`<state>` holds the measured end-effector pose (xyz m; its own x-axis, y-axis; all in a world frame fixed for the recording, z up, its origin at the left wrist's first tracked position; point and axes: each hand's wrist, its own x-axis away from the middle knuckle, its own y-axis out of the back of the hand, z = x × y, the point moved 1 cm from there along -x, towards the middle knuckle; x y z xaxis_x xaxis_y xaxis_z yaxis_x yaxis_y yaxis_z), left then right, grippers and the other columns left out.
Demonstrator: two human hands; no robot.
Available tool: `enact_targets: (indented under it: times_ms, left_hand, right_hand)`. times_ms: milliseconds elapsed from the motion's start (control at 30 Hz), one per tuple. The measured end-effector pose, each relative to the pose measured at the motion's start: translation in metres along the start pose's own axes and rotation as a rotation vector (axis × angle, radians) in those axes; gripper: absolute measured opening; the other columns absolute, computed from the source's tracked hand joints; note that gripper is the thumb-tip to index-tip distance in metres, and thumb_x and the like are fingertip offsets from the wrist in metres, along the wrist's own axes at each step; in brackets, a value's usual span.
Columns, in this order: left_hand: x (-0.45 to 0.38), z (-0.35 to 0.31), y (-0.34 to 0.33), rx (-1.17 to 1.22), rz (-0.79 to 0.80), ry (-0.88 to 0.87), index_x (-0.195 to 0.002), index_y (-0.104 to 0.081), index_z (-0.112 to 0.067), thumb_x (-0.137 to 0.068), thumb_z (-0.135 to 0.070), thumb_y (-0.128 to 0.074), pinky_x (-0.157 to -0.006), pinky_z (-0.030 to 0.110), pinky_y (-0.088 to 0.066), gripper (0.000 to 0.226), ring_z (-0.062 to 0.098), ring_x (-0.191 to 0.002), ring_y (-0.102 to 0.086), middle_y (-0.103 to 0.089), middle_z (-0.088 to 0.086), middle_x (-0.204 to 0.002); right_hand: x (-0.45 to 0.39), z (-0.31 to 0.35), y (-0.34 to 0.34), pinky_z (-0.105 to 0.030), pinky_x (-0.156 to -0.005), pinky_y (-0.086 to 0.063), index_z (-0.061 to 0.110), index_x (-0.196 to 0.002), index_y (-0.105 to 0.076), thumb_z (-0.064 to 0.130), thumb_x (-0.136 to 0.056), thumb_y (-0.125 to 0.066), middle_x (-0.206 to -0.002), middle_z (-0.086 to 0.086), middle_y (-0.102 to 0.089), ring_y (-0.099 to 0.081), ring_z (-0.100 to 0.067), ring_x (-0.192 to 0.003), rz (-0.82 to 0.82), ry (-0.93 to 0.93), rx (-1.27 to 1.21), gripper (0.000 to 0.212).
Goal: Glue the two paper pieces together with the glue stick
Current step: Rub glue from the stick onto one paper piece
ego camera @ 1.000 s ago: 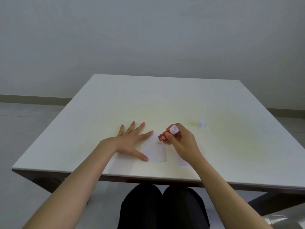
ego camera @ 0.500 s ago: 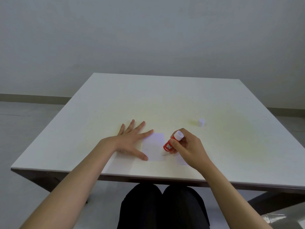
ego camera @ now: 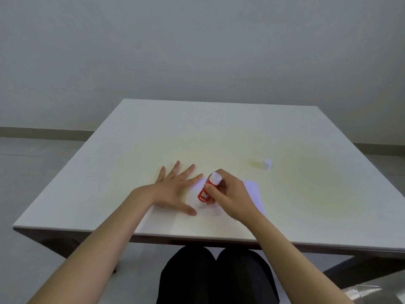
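My right hand (ego camera: 228, 196) grips a red glue stick (ego camera: 207, 190) with a white end, tilted, its lower tip down on a white paper piece (ego camera: 208, 208) near the table's front. My left hand (ego camera: 173, 189) lies flat with fingers spread on the table, thumb and forefinger at that paper's left edge. A second white paper piece (ego camera: 254, 194) lies just right of the first, partly hidden under my right hand. The glue stick's white cap (ego camera: 267, 164) stands apart on the table, farther back and right.
The white table (ego camera: 219, 132) stretches back toward a grey wall. Its front edge runs just behind my forearms, with my dark-clothed knees (ego camera: 217, 277) below it. A shiny object (ego camera: 372, 292) shows at the bottom right corner.
My right hand slid the glue stick down the paper toward me, then back a little to the left over it. My left hand stayed flat in place.
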<state>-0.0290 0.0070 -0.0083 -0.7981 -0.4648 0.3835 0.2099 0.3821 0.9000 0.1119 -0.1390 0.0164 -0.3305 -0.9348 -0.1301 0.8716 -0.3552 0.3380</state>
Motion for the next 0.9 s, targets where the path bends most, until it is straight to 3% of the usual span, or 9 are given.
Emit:
enact_targets:
  times_ms: [67, 200, 300, 433, 533, 700, 767, 833, 900]
  left_hand:
    - [0.001, 0.001, 0.001, 0.004, 0.013, -0.011, -0.141, 0.016, -0.053, -0.063, -0.076, -0.057, -0.110, 0.056, 0.024, 0.109, 0.020, -0.135, 0.042, 0.031, -0.017, -0.153]
    - [0.002, 0.000, 0.003, 0.001, 0.014, -0.016, -0.142, 0.016, -0.053, -0.064, -0.075, -0.058, -0.109, 0.057, 0.024, 0.109, 0.021, -0.136, 0.041, 0.030, -0.016, -0.154]
    - [0.003, -0.002, 0.004, 0.019, 0.007, -0.020, -0.142, 0.015, -0.053, -0.065, -0.074, -0.059, -0.110, 0.057, 0.023, 0.108, 0.021, -0.135, 0.042, 0.030, -0.016, -0.154]
    - [0.005, -0.005, 0.005, 0.030, 0.003, -0.019, -0.144, 0.013, -0.050, -0.067, -0.071, -0.061, -0.110, 0.057, 0.023, 0.109, 0.021, -0.136, 0.040, 0.029, -0.015, -0.155]
    - [0.006, -0.007, 0.007, 0.010, 0.010, -0.017, -0.146, 0.011, -0.046, -0.069, -0.070, -0.061, -0.110, 0.058, 0.023, 0.109, 0.024, -0.137, 0.039, 0.028, -0.012, -0.156]
    - [0.004, -0.007, 0.008, -0.013, 0.019, -0.020, -0.146, 0.012, -0.046, -0.068, -0.071, -0.061, -0.110, 0.057, 0.024, 0.109, 0.023, -0.137, 0.039, 0.028, -0.011, -0.156]
    - [0.003, -0.006, 0.008, -0.021, 0.017, -0.023, -0.145, 0.012, -0.047, -0.066, -0.072, -0.061, -0.110, 0.057, 0.024, 0.110, 0.022, -0.136, 0.040, 0.029, -0.012, -0.155]
    - [0.001, -0.005, 0.008, -0.031, 0.012, -0.031, -0.144, 0.012, -0.049, -0.064, -0.073, -0.061, -0.109, 0.056, 0.025, 0.111, 0.021, -0.135, 0.042, 0.031, -0.013, -0.154]
    - [-0.001, -0.004, 0.009, -0.043, 0.016, -0.038, -0.143, 0.012, -0.050, -0.063, -0.074, -0.059, -0.109, 0.056, 0.025, 0.110, 0.021, -0.135, 0.042, 0.031, -0.013, -0.154]
  right_hand:
    - [-0.008, 0.001, 0.004, -0.043, -0.070, -0.054, 0.002, -0.083, -0.054, 0.020, -0.087, -0.060, -0.079, -0.022, -0.068, -0.067, -0.028, -0.070, -0.066, -0.012, 0.035, 0.019]
    - [-0.018, 0.000, 0.002, -0.050, -0.078, -0.056, 0.005, -0.086, -0.053, 0.012, -0.089, -0.058, -0.077, -0.010, -0.073, -0.072, -0.024, -0.074, -0.189, -0.036, -0.006, 0.009]
    - [-0.010, 0.000, -0.005, -0.046, -0.078, -0.057, 0.013, -0.085, -0.054, 0.019, -0.087, -0.058, -0.073, 0.003, -0.074, -0.072, -0.015, -0.074, -0.120, 0.001, 0.018, 0.007]
    - [-0.001, -0.007, 0.005, -0.044, -0.071, -0.058, 0.016, -0.082, -0.057, 0.026, -0.085, -0.059, -0.073, 0.000, -0.074, -0.072, -0.017, -0.072, -0.072, -0.010, 0.062, 0.010]
    - [-0.005, -0.011, 0.018, -0.028, -0.067, -0.055, 0.016, -0.079, -0.056, 0.020, -0.086, -0.058, -0.070, 0.015, -0.073, -0.071, -0.004, -0.067, -0.191, -0.047, 0.059, 0.008]
    - [-0.002, -0.010, 0.017, -0.034, -0.074, -0.058, 0.017, -0.085, -0.055, 0.019, -0.089, -0.056, -0.072, 0.019, -0.073, -0.070, -0.002, -0.071, -0.317, -0.069, 0.090, 0.004]
    - [0.005, -0.006, 0.008, -0.025, -0.073, -0.056, 0.017, -0.085, -0.055, 0.020, -0.088, -0.057, -0.075, 0.017, -0.074, -0.071, -0.002, -0.071, -0.245, -0.046, 0.065, 0.005]
    - [0.009, -0.002, 0.001, -0.006, -0.063, -0.047, 0.015, -0.086, -0.055, 0.019, -0.088, -0.059, -0.076, 0.017, -0.073, -0.068, 0.004, -0.069, -0.183, -0.006, 0.080, 0.005]
    - [0.005, 0.000, 0.001, -0.002, -0.057, -0.043, 0.011, -0.087, -0.056, 0.018, -0.089, -0.058, -0.072, 0.012, -0.074, -0.067, 0.007, -0.066, -0.195, -0.020, 0.072, 0.007]
